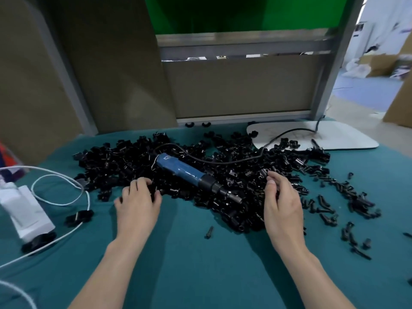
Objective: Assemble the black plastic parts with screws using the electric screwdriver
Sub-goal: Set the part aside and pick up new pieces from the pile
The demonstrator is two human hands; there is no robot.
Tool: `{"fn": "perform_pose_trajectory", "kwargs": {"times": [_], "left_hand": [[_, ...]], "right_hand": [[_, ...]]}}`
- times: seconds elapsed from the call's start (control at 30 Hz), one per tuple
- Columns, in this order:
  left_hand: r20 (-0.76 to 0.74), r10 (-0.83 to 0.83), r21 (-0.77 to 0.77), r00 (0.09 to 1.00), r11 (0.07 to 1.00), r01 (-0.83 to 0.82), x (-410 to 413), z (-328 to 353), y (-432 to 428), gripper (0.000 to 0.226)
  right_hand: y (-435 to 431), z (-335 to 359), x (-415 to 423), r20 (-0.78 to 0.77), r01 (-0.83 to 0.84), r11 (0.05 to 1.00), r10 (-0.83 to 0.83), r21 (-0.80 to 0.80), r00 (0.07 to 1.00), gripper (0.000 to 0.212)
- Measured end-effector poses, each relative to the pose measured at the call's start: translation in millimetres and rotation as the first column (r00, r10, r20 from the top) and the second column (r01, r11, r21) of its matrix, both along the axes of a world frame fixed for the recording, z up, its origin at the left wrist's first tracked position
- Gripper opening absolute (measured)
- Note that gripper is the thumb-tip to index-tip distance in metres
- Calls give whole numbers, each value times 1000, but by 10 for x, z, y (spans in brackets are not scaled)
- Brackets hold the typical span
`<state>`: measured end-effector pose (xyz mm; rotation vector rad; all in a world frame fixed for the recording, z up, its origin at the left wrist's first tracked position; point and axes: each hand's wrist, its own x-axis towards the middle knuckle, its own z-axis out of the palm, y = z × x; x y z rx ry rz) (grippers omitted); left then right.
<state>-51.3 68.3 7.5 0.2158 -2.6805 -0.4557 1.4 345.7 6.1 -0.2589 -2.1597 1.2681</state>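
A wide heap of small black plastic parts (234, 166) covers the middle of the teal cloth. On top of it lies the blue electric screwdriver (185, 172), tip pointing right and toward me, its black cord (223, 160) running back to the right. My left hand (138, 204) sits at the heap's near left edge, fingers curled around a black part. My right hand (282, 206) is at the heap's right side, thumb and forefinger pinching a small black part. Black screws (354, 237) are scattered to the right; a single screw (209, 232) lies between my hands.
A white device (26, 212) with a white cable (58, 197) lies at the left, beside two assembled black pieces (79, 217). A white flat base (334, 136) sits at the back right. Brown partition panels (240, 85) and a metal frame stand behind the cloth.
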Motion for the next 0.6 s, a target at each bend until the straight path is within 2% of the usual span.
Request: {"fn": "perform_pose_trajectory", "kwargs": {"times": [0.2, 0.3, 0.4, 0.5, 0.6], "left_hand": [[-103, 29, 50, 994, 998, -24, 68, 58, 49, 33], [-172, 41, 145, 984, 989, -16, 77, 77, 45, 30], [-290, 25, 305, 957, 950, 68, 79, 72, 7, 30], [-395, -30, 490, 918, 839, 238, 118, 55, -9, 29], [-421, -40, 680, 906, 647, 345, 218, 141, 114, 24]], "right_hand": [[-9, 12, 18, 2, -19, 998, 19, -56, 1000, 34], [-16, 9, 15, 2, -18, 998, 19, -52, 1000, 32], [-15, 6, 13, -6, -27, 998, 26, -54, 1000, 33], [-15, 0, 13, -8, -33, 998, 33, -44, 999, 34], [-17, -9, 26, -7, -35, 999, 35, -34, 999, 34]]}}
